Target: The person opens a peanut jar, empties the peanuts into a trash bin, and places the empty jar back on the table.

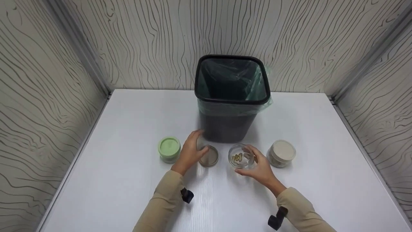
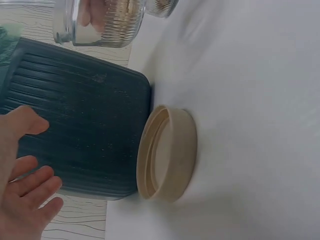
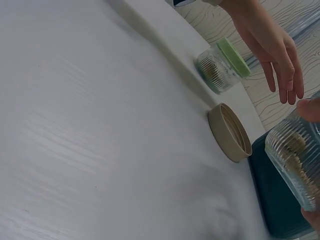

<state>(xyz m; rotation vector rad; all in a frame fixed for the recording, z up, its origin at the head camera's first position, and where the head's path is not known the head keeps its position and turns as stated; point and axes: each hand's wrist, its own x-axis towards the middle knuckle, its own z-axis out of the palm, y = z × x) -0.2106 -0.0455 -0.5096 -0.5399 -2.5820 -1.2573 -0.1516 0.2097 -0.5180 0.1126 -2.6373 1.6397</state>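
My right hand grips an uncapped clear glass jar, thumb and fingers around its sides. Ribbed glass and several tan, peanut-like pieces inside it show in the right wrist view. The jar hangs above the white tabletop, in front of the bin. To its left a loose beige lid lies on the table, its hollow side up. My left hand hovers beside and above that lid with fingers spread loosely, holding nothing.
A dark bin lined with a green plastic bag stands behind the hands. A green-lidded jar sits to the left, a beige-lidded jar to the right. Patterned panels wall the table in at the back and sides.
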